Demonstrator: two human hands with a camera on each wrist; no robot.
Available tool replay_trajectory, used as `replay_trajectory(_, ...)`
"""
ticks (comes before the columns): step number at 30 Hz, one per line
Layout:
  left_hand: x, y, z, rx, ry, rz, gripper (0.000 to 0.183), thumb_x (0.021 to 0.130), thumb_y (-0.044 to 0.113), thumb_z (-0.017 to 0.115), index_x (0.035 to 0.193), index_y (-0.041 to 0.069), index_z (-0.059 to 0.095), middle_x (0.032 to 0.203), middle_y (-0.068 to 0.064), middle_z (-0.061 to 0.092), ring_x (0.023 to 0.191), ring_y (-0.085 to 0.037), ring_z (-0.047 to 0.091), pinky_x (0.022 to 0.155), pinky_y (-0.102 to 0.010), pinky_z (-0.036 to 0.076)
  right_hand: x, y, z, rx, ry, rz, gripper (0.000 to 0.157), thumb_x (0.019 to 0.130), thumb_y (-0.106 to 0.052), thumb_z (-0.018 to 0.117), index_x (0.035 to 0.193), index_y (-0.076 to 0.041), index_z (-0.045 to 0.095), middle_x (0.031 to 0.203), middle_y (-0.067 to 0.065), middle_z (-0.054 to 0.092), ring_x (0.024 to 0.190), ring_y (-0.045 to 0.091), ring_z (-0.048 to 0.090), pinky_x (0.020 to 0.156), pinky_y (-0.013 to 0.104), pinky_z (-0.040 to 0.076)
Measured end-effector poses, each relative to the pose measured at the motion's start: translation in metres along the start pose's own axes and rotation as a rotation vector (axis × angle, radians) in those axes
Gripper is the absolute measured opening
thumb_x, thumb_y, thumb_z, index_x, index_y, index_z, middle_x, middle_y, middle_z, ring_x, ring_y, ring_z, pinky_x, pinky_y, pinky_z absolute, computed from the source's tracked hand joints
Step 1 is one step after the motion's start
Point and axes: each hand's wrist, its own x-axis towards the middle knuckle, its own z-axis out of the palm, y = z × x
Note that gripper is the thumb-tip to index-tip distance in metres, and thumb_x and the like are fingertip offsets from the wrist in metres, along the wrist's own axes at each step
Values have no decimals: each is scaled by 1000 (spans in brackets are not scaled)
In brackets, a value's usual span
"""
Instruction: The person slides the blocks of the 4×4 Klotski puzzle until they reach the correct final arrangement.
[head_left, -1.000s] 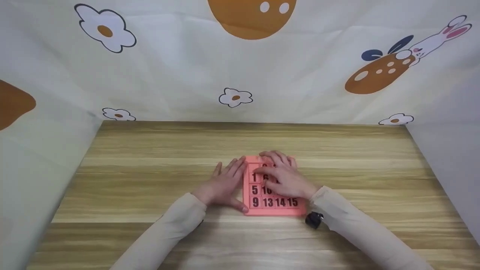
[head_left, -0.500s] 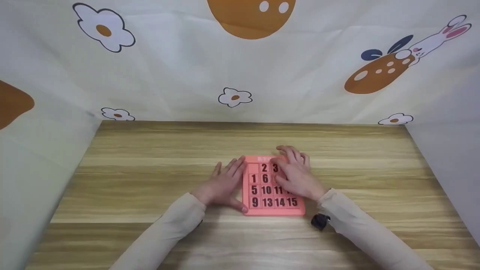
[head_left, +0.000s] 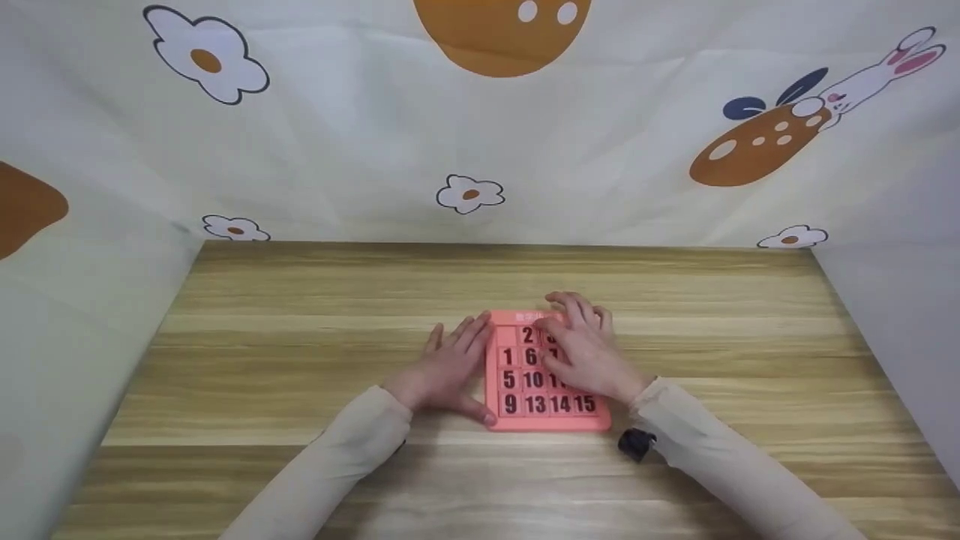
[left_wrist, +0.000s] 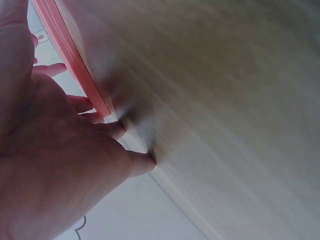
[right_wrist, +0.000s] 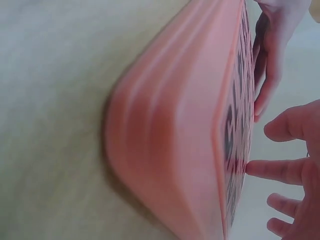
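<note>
A pink number slide puzzle lies flat on the table in the head view. Its top-left slot is vacant, with tile 2 to the right and tile 1 below. My left hand rests along the left edge, fingertips at the upper corner and thumb at the lower one. Over the puzzle's right part is my right hand, its index fingertip at the top row between tiles 2 and 3. In the right wrist view that index finger meets the tile face. The hand hides several tiles on the right.
A wood-grain table surrounds the puzzle. Pale cloth walls printed with flowers, a rabbit and orange shapes stand behind and at both sides. A small black object sits at the right sleeve's cuff.
My right hand's index finger moved from near tile 1 rightward to around tile 3, then slightly back left. Tiles 2 and 3 came into view. The left hand stayed still.
</note>
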Motion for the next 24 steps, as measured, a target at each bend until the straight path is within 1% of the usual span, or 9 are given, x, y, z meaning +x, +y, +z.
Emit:
replay_trajectory(2, 0, 0, 0, 5, -2, 0, 136, 62, 72, 72, 154, 3, 0, 160, -12, -12, 145, -31, -5, 112, -57, -4, -2, 0, 1, 25, -35, -74, 41, 85, -25, 67, 125, -13, 63, 148, 20, 31, 136, 38, 22, 104, 59, 19)
replay_trajectory(5, 1, 0, -1, 12, -5, -3, 136, 62, 73, 72, 154, 3, 1, 160, -12, -12, 145, -31, -5, 112, -57, -3, -4, -2, 2, 57, -104, -183, 41, 88, -27, 65, 128, -18, 64, 151, 18, 27, 138, 41, 19, 106, 61, 16)
replay_trajectory(7, 1, 0, -1, 15, -8, -5, 135, 63, 73, 72, 154, 3, 1, 160, -12, -12, 145, -31, -5, 112, -57, -3, -5, -3, 3, 63, -119, -213, 38, 89, -26, 64, 126, -21, 65, 152, 16, 27, 138, 43, 19, 106, 61, 14)
replay_trajectory(9, 1, 0, -1, 13, -9, -5, 135, 63, 72, 72, 154, 3, 1, 160, -13, -12, 145, -32, -5, 112, -58, -3, -4, -5, 4, 54, -109, -204, 35, 90, -26, 63, 124, -21, 67, 152, 15, 28, 137, 44, 20, 106, 62, 14)
replay_trajectory(12, 1, 0, -1, 14, -10, -8, 134, 63, 72, 72, 154, 3, 2, 160, -13, -12, 145, -31, -5, 112, -58, -3, -1, -8, 4, 2, -84, -156, 35, 92, -26, 61, 126, -21, 66, 153, 16, 28, 137, 45, 20, 104, 62, 16)
replay_trajectory(15, 1, 0, 0, 2, -4, 2, 134, 64, 71, 73, 154, 2, 3, 160, -14, -10, 145, -32, -4, 112, -59, -2, 2, -9, 5, -66, -91, -123, 38, 94, -31, 59, 130, -20, 63, 154, 16, 25, 138, 44, 19, 104, 62, 18)
replay_trajectory(17, 0, 1, 0, -4, -6, 7, 134, 64, 71, 72, 154, 2, 2, 160, -13, -11, 145, -32, -5, 112, -59, -2, 2, -8, 5, -96, -96, -122, 40, 94, -33, 59, 132, -20, 61, 155, 16, 24, 138, 44, 19, 104, 63, 19)
replay_trajectory(20, 0, 1, 0, -5, -7, 10, 134, 64, 71, 72, 154, 2, 2, 160, -13, -11, 145, -31, -5, 112, -59, -2, 1, -6, 3, -81, -103, -134, 41, 93, -32, 59, 133, -20, 61, 155, 16, 23, 139, 43, 18, 105, 63, 19)
replay_trajectory(24, 0, 2, -2, 23, -8, -3, 135, 63, 73, 71, 154, 3, 1, 159, -13, -12, 145, -31, -5, 112, -58, -2, 0, -3, -1, -62, -85, -126, 42, 92, -30, 61, 132, -19, 61, 155, 16, 24, 138, 43, 19, 105, 64, 18)
